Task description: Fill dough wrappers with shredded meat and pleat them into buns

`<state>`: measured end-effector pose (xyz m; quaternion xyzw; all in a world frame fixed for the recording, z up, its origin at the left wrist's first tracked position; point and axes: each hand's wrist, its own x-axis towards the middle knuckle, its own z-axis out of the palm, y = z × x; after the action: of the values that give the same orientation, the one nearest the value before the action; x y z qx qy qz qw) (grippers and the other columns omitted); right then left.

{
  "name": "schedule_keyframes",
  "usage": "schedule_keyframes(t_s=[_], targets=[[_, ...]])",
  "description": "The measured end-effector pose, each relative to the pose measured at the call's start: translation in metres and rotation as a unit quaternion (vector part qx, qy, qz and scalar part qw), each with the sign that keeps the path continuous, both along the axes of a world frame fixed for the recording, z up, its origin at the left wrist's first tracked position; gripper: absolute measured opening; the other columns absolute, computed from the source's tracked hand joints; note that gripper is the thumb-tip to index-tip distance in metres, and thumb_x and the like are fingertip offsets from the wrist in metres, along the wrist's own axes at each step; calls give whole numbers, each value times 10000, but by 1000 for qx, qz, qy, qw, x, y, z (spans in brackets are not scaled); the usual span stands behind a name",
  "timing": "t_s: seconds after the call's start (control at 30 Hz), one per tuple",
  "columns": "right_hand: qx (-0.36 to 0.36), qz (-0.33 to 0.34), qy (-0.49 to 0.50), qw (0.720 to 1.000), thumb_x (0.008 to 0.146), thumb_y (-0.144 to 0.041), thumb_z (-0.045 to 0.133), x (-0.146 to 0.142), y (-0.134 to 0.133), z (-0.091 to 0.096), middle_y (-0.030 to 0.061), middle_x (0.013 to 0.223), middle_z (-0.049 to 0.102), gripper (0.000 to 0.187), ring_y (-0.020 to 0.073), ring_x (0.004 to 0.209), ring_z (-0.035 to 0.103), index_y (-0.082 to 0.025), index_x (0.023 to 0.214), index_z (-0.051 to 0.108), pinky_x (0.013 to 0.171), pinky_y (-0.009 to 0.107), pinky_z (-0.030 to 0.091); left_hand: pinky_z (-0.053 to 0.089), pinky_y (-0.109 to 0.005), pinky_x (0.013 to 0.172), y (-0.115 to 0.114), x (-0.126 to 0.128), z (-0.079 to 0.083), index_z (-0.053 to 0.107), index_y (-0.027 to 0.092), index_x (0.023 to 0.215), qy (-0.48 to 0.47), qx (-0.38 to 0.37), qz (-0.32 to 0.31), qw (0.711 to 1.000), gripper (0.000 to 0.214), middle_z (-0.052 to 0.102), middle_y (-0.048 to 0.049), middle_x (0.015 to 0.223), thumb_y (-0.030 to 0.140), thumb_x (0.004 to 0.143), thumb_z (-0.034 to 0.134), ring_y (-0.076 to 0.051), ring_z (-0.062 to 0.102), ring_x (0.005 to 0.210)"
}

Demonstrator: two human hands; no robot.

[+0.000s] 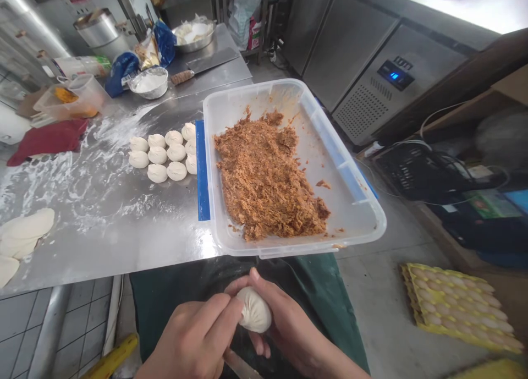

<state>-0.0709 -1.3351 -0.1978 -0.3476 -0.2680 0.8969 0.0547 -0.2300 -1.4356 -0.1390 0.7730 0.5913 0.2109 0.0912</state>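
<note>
Both my hands meet low in the view, in front of the steel table's edge. My right hand [289, 327] cups a white pleated dough bun [254, 311] from below and behind. My left hand [198, 338] pinches the bun's left side with thumb and fingers closed on it. A thin blade-like tool [241, 367] pokes out beneath my left hand. Just above, a clear plastic tub [358, 203] holds a heap of shredded brown filling [268, 175]. Several small dough balls [165, 154] lie in rows left of the tub.
Flat dough rounds [25, 233] lie at the floured steel table's [103, 203] left edge. Behind are a flour bowl [149, 83], a red cloth [47, 138], containers and a metal pan [193, 35]. A yellow egg tray [457, 305] sits on the floor at right.
</note>
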Motion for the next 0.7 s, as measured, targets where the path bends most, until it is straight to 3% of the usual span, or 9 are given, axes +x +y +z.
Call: schedule_keyframes(t_s=[0.1, 0.17, 0.23, 0.3, 0.4, 0.47, 0.57, 0.7], targets=[[17, -12, -15, 1000, 955, -704, 562, 0, 0, 0, 19, 583, 630, 604, 93, 401, 522, -131, 851, 722, 363, 171, 377, 638, -288, 631, -1, 1, 2, 617, 110, 1247, 14, 23, 22, 999, 354, 757, -104, 1004, 30, 943, 455, -184, 753, 756], [33, -23, -29, 999, 968, -717, 525, -1, 1, -1, 18, 524, 600, 637, 118, 415, 560, -134, 780, 702, 376, 179, 398, 644, -295, 640, 0, 1, 1, 597, 89, 1309, 31, 24, 0, 999, 400, 761, -111, 1012, 23, 958, 419, -178, 750, 734], [25, -14, -15, 999, 984, -724, 476, 0, 1, -1, 12, 517, 594, 657, 121, 390, 550, -133, 837, 721, 357, 182, 386, 636, -291, 611, 0, 1, 1, 580, 64, 1345, 29, 13, -28, 999, 406, 755, -107, 958, 33, 973, 420, -169, 729, 678], [11, 9, 6, 1000, 987, -708, 488, 0, 2, 0, 7, 561, 613, 632, 96, 370, 507, -131, 923, 739, 338, 171, 354, 635, -290, 613, 0, 1, 0, 597, 73, 1301, 16, 9, -14, 1000, 376, 749, -104, 934, 31, 953, 460, -176, 735, 692], [25, 7, -10, 1000, 969, -685, 555, 0, 2, -1, 17, 578, 620, 598, 82, 398, 505, -125, 851, 726, 361, 159, 367, 646, -295, 642, -1, 2, 1, 615, 113, 1240, 13, 27, 31, 999, 357, 761, -108, 991, 30, 930, 458, -191, 763, 763], [40, -9, -27, 999, 970, -708, 531, 0, 2, -1, 11, 523, 589, 631, 97, 402, 526, -130, 786, 704, 367, 160, 378, 653, -294, 646, 1, 2, 2, 604, 106, 1287, 23, 25, 11, 999, 379, 769, -107, 1006, 39, 961, 422, -187, 769, 767], [30, 2, -14, 999, 992, -733, 444, -1, 2, -2, -7, 485, 558, 682, 93, 348, 485, -132, 834, 725, 325, 159, 330, 655, -290, 640, 3, 1, 4, 604, 96, 1291, 26, 16, -15, 999, 398, 777, -109, 1005, 23, 968, 383, -181, 771, 751], [18, 13, -1, 1000, 979, -724, 491, -1, 1, -3, 2, 536, 591, 655, 71, 334, 445, -127, 835, 719, 309, 161, 279, 655, -311, 657, -2, 4, 1, 617, 131, 1226, 0, 16, 48, 999, 384, 771, -97, 1025, 14, 900, 450, -200, 773, 775]])
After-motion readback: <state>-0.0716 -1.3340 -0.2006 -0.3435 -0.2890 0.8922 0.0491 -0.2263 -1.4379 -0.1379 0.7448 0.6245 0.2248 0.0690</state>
